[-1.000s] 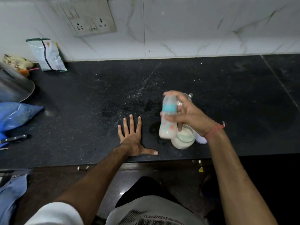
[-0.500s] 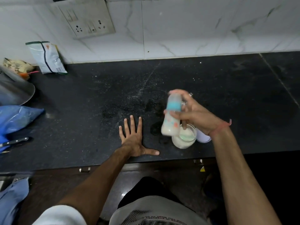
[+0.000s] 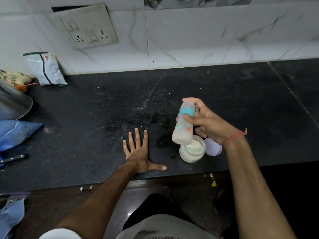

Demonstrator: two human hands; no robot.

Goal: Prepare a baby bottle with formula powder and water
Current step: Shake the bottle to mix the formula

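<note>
Broadly, counter: a black speckled stone slab is running the width of the view, meeting a white marble-tiled wall that is carrying a switch and socket plate.
Left edge: a steel vessel is sitting by a blue plastic bag, with a black knife handle poking out below it and a white packet leaning against the wall.
Right hand: it is holding the baby bottle above the counter, its grip wrapping the bottle with the thumb across the front just under the teal ring; a red thread is circling the wrist.
Left hand: it is lying flat on the counter near the front edge, grip wide, fingers spread, holding nothing.
Baby bottle: it is hanging tilted in the air, cap end away from the person, milky white inside, its base hovering over the jar.
Jar: an open container of white powder is standing near the counter's front edge.
Lid: a pale round lid is lying just beside the jar, on its right.
</note>
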